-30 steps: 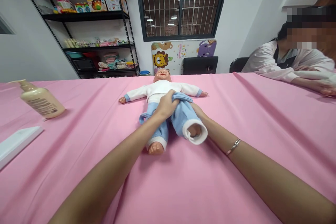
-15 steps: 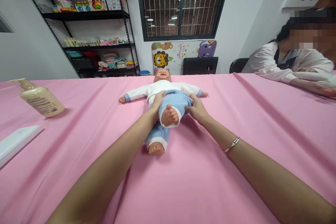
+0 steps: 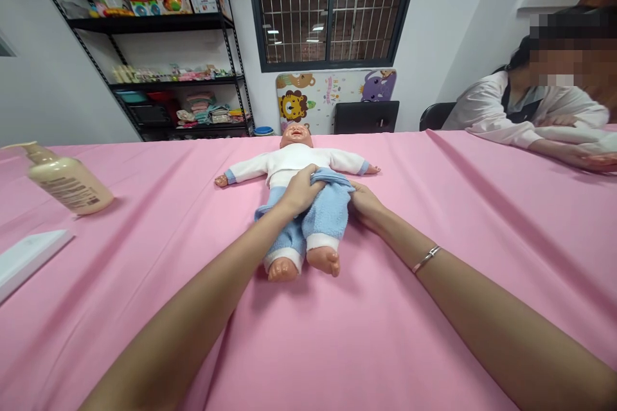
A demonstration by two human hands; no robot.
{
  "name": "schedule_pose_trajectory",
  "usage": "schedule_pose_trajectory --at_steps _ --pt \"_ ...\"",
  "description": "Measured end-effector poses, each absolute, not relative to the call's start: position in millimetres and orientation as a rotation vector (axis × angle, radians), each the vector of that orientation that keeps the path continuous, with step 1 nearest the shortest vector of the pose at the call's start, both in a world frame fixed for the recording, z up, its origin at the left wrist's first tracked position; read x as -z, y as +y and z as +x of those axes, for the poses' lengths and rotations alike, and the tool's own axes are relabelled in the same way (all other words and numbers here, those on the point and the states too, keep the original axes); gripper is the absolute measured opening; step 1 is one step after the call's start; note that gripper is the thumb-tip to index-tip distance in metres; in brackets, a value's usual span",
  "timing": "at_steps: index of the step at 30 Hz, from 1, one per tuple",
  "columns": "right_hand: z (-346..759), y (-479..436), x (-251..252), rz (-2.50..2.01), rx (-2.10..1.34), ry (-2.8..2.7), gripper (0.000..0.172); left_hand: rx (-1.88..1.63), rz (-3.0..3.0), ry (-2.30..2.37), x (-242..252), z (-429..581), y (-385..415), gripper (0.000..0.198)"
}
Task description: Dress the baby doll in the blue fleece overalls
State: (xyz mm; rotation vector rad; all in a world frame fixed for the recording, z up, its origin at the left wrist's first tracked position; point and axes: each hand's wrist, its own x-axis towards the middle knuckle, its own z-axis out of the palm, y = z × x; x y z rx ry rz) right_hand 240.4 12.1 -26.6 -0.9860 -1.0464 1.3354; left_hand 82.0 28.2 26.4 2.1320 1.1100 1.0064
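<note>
A baby doll (image 3: pixel 295 157) lies on its back on the pink tablecloth (image 3: pixel 366 308), head toward the far edge, arms spread. It wears a white top and light blue trousers (image 3: pixel 322 218) with white cuffs; both bare feet point toward me. My left hand (image 3: pixel 299 189) is closed on the trousers' waistband over the doll's belly. My right hand (image 3: pixel 365 200) grips the waistband at the doll's hip on the right, its fingers partly hidden by the cloth. A thin bracelet (image 3: pixel 426 259) sits on my right wrist.
A beige pump bottle (image 3: pixel 67 183) lies on its side at the left, with a flat white object (image 3: pixel 26 258) nearer me. Another person (image 3: pixel 535 112) in a pale coat leans on the table at far right. Shelves of toys (image 3: pixel 164 45) and two chairs stand beyond.
The doll's leg on the right, raised with its foot toward me half a second ago, now lies flat beside the other. The trouser leg is drawn down over it and both hands stay at the waistband.
</note>
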Motion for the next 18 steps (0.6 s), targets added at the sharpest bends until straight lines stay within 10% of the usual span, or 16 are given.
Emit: schedule_pose_trajectory --at_steps 12,18 --pt "253 14 33 -1.045 -1.19 -1.344 0.028 -0.69 2.991 1.543 -60 68 15 0.038" --pt "256 16 31 -1.105 -1.123 -1.213 0.04 -1.147 2.04 1.654 -47 -7 40 0.064"
